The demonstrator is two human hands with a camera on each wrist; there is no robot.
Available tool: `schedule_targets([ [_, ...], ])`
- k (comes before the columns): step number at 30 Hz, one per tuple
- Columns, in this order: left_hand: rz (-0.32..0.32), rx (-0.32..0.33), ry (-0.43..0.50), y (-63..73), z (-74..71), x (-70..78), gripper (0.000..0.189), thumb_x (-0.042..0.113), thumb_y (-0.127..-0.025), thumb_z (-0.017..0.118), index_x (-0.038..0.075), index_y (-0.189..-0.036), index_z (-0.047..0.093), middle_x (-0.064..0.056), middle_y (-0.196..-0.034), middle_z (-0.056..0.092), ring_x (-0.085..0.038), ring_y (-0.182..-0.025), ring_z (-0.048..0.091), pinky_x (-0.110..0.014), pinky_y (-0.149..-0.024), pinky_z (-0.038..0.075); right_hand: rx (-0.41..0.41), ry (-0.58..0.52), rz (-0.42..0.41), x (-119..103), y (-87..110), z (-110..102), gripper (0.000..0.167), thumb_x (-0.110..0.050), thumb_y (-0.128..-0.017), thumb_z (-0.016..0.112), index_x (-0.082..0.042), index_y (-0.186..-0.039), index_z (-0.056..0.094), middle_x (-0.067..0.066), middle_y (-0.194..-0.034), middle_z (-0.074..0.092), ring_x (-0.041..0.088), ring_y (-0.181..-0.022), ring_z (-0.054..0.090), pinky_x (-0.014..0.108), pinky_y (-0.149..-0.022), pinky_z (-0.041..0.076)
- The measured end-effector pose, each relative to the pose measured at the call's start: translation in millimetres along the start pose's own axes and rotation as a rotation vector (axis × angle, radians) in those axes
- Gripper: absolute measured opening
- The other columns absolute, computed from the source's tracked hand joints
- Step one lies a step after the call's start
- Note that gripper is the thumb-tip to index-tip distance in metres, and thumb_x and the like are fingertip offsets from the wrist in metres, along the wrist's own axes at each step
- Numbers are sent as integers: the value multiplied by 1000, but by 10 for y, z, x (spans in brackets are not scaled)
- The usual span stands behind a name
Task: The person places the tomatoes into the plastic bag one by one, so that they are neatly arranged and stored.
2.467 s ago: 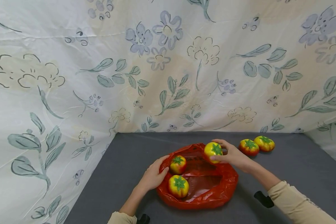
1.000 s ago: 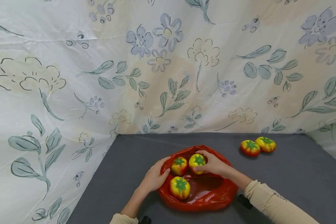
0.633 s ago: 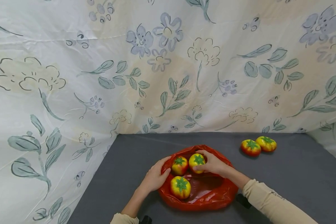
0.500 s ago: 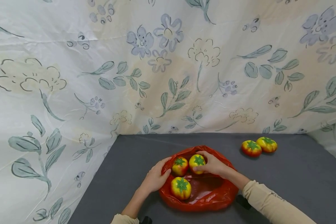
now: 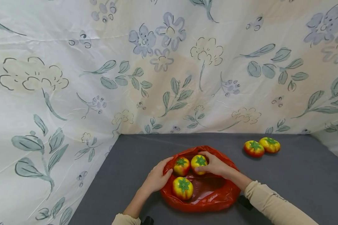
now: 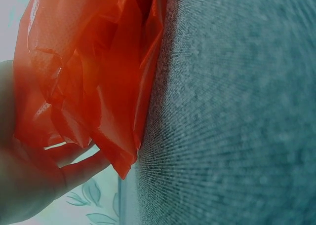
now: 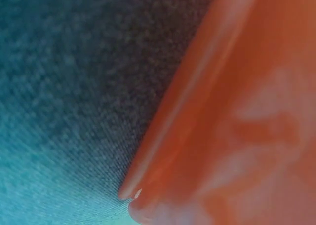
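A red plastic bag (image 5: 211,200) stands with its mouth spread on the dark table. My left hand (image 5: 156,176) grips its left rim, thumb inside and fingers outside; the left wrist view shows that hand (image 6: 29,180) against the crinkled bag wall (image 6: 113,82). Within the bag, my right hand (image 5: 214,164) holds a yellow tomato (image 5: 197,162) with a green star-shaped top between thumb and fingers. Left of it sits a red-and-yellow tomato (image 5: 181,167), and nearer the front a yellow one, the front tomato (image 5: 182,188). In the right wrist view the bag (image 7: 197,116) hides my right hand.
Two more tomatoes lie side by side at the back right: a redder tomato (image 5: 254,148) and a yellower tomato (image 5: 269,145). The dark grey tabletop (image 5: 293,181) ends at a hanging floral cloth (image 5: 157,87) behind and at the sides.
My right hand has brought the yellow tomato from above the bag's back right rim down and left into the bag. Over the last second both hands have stayed nearly still.
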State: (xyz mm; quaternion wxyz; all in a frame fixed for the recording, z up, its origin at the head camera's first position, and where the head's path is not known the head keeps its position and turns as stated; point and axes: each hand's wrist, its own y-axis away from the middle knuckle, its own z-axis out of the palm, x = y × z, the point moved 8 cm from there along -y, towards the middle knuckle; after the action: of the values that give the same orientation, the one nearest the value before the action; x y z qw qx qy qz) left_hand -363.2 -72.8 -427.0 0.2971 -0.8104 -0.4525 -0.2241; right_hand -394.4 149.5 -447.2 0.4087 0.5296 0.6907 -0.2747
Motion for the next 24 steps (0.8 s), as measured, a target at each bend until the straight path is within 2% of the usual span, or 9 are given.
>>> schedule_targets([
  [11, -1, -1, -1, 12, -3, 7, 47, 19, -95, 57, 14, -141, 46, -10, -135, 50, -30, -120, 50, -53, -93, 44, -21, 13, -27, -88, 42, -88, 81, -31, -80, 78, -1, -142, 35, 20, -132, 46, 27, -106, 52, 43, -89, 47],
  [19, 1, 1, -6, 18, -4, 16, 47, 19, -95, 57, 13, -141, 46, -11, -135, 51, -30, -120, 50, -53, -93, 44, 6, 67, -19, -158, 94, -189, 79, -35, -80, 77, -3, -140, 38, 19, -127, 47, 33, -107, 52, 44, -87, 48],
  [24, 7, -1, 0, 25, 4, 18, 48, 18, -95, 57, 13, -141, 45, -11, -135, 51, -30, -119, 51, -53, -92, 44, -5, 19, -17, -211, 122, -304, 71, -34, -84, 73, -4, -139, 40, 21, -126, 48, 31, -105, 55, 43, -84, 51],
])
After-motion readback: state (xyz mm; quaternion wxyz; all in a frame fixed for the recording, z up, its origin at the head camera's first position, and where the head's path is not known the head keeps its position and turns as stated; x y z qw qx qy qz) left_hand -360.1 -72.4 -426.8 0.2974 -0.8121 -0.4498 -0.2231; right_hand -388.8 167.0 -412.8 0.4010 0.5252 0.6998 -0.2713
